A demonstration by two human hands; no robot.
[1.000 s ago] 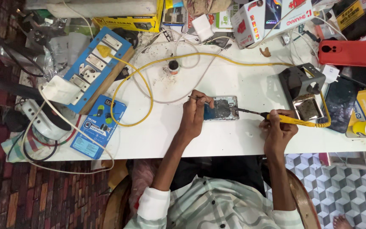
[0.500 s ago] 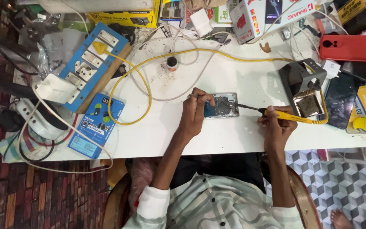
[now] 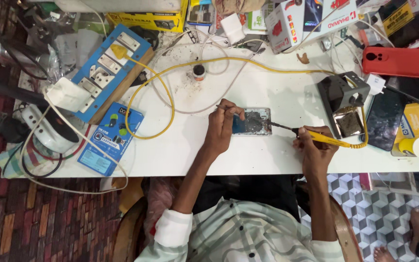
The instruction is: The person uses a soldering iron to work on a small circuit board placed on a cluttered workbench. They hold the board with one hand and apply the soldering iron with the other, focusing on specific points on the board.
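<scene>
Hands hold position as half a second ago: right hand fingers stay closed on yellow soldering iron, tip at opened phone on desk, left hand fingers pinching thin probe, so work continues

Opened phone flat on white table, insides exposed, yellow-handled soldering iron tip touching its right edge

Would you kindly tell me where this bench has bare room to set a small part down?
Bare white top lies along the near edge of the table, between the blue packet and the right hand, and behind the opened phone, under the yellow cable. The back edge and the right end, around the soldering stand, are crowded.
</scene>
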